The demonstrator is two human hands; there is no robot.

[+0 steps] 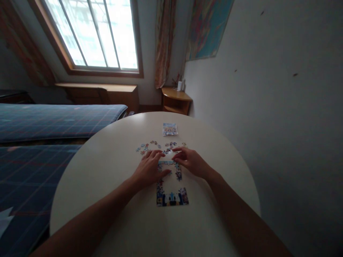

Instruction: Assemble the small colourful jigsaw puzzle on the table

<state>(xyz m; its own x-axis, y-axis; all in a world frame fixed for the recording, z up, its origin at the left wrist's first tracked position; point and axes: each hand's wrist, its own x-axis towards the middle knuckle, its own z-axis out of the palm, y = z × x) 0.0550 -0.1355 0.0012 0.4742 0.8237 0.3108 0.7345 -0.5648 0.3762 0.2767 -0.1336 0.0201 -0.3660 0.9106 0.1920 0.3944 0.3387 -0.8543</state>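
Note:
A partly joined jigsaw puzzle (175, 200) lies on the round table, with its frame built around a bare middle. My left hand (150, 167) rests over its left side, fingers spread and thumb reaching across to a small piece inside the frame. Over the upper right corner is my right hand (189, 160), its fingers bent but apart, with the index stretched towards loose puzzle pieces (170, 144). Nothing shows between its fingertips. More loose pieces (144, 147) are scattered beyond my left hand. Both hands cover parts of the puzzle's edges.
Farther back on the white round table (214, 142) lies a small printed picture sheet (169, 129). A plaid-covered bed (53, 121) stands on the left, a white wall (281, 125) on the right. Behind are a corner shelf (177, 94) and a window (96, 35).

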